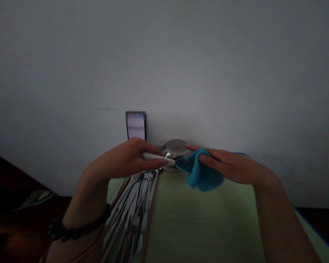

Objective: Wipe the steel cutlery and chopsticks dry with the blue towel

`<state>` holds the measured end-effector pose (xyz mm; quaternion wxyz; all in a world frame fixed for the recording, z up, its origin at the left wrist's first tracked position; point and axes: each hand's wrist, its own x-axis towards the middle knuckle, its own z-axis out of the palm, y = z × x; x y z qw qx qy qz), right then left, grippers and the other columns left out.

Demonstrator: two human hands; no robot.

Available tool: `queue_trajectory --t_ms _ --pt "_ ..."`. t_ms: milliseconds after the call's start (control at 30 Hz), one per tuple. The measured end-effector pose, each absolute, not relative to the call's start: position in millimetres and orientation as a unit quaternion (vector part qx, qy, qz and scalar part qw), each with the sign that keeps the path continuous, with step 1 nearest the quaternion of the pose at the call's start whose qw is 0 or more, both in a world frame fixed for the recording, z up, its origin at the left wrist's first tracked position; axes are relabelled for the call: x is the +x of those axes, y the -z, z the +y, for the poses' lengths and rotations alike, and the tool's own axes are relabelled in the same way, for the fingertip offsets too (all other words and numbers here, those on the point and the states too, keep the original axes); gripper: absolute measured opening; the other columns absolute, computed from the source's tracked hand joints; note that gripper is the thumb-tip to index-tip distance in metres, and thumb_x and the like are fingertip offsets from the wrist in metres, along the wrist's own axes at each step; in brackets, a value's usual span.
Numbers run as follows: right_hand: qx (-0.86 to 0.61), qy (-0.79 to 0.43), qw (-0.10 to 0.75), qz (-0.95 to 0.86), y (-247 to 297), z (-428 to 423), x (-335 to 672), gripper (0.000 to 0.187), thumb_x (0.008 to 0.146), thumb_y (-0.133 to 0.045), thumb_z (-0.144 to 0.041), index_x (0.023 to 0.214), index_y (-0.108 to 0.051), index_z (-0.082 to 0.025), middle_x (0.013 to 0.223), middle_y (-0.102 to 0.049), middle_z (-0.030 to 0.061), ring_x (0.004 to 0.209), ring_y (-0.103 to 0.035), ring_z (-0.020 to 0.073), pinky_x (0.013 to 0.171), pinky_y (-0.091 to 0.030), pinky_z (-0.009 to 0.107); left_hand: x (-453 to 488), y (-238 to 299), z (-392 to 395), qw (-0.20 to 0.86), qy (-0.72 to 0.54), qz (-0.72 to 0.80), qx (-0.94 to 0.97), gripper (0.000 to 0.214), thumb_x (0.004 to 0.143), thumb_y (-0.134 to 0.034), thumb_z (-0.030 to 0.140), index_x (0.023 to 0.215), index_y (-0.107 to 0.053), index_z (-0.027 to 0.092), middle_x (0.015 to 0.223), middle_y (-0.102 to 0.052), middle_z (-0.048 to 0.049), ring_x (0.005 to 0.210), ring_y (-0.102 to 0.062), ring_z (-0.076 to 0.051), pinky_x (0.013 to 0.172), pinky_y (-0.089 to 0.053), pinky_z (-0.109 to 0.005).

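My left hand is closed around the white handle of a utensil, held level above the table. The utensil's other end goes into a blue cloth, which hides its kind. Pinched between the thumb and fingers of my right hand, the cloth is folded about that end and hangs down in front. Just behind both hands is a shiny metal bowl, seemingly bottom up.
A phone showing a timer leans against the pale wall. Below my left hand, many metal utensils lie in a long brown-edged tray on the green tabletop. The table has a blue edge at the right.
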<state>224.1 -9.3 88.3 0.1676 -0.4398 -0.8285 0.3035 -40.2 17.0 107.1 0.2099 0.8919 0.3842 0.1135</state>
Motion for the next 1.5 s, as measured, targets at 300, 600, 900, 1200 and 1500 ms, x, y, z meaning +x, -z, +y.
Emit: queue_trajectory --t_ms 300,600,900,1200,1500 --pt "-0.447 -0.239 0.166 -0.846 -93.2 -13.5 207.4 0.048 0.089 -0.030 -0.044 0.135 -0.029 -0.029 0.116 -0.055 0.0059 0.104 -0.051 0.0196 0.091 -0.037 0.035 -26.9 -111.1 17.3 0.156 -0.103 0.383 0.905 0.041 0.082 -0.042 0.050 0.092 -0.067 0.019 0.057 -0.058 0.0016 0.049 -0.046 -0.009 0.048 -0.029 -0.019" --pt "-0.465 -0.235 0.130 -0.844 -94.2 -11.2 201.8 0.040 0.088 -0.030 -0.047 0.099 -0.058 -0.021 0.085 -0.064 0.0050 0.069 -0.057 0.0164 0.063 -0.042 0.028 -16.8 -123.2 7.8 0.139 -0.111 0.357 0.917 0.041 0.083 -0.042 0.047 0.087 -0.068 0.015 0.053 -0.053 0.0020 0.049 -0.044 -0.008 0.047 -0.028 -0.018" --pt "-0.468 -0.186 0.238 -0.830 -96.5 -6.9 202.6 0.033 0.081 -0.046 -0.048 0.074 -0.058 -0.018 0.063 -0.057 -0.0023 0.056 -0.052 0.0101 0.051 -0.035 0.021 -22.3 -120.5 5.9 0.210 -0.184 0.372 0.885 0.035 0.081 -0.047 0.045 0.086 -0.066 0.016 0.050 -0.051 0.0033 0.043 -0.039 -0.006 0.038 -0.023 -0.017" --pt "-0.456 -0.230 0.210 -0.833 -104.1 -13.3 205.5 0.033 0.079 -0.048 -0.049 0.079 -0.064 -0.020 0.057 -0.054 -0.0042 0.049 -0.048 0.0080 0.044 -0.034 0.018 -16.0 -125.6 -1.1 0.201 -0.172 0.357 0.896 0.034 0.081 -0.047 0.046 0.083 -0.067 0.017 0.056 -0.055 0.0025 0.047 -0.043 -0.007 0.042 -0.025 -0.017" --pt "-0.441 -0.198 0.222 -0.847 -104.0 -20.3 206.0 0.032 0.085 -0.042 -0.044 0.071 -0.056 -0.018 0.058 -0.054 -0.0032 0.049 -0.047 0.0079 0.048 -0.035 0.019 -18.6 -119.2 2.1 0.212 -0.168 0.331 0.904 0.036 0.082 -0.046 0.046 0.083 -0.067 0.017 0.053 -0.052 0.0035 0.045 -0.042 -0.006 0.040 -0.024 -0.018"
